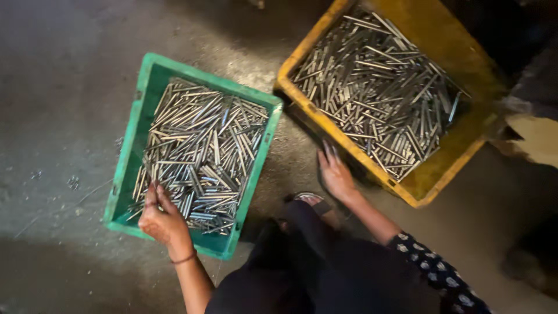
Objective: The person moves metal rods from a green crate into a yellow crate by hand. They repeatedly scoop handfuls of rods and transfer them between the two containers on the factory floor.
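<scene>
My left hand (164, 221) in green crate (135, 125), fingers (152, 195) curled onto metal rods (200, 157), firm grip or not: cannot tell; my right hand (335, 174) flat, fingers (326, 152) spread against near wall of yellow crate (433, 180), holding nothing; more steel rods (378, 87) heaped inside it; both crates sit on concrete floor (64, 87), corners almost touching; my sandalled foot (311, 200) between them

Person seen from above: left hand (164, 220) with thin reddish wrist bangle; right hand (336, 174), dark sleeve with pale floral print; dark clothing, sandalled foot.
</scene>
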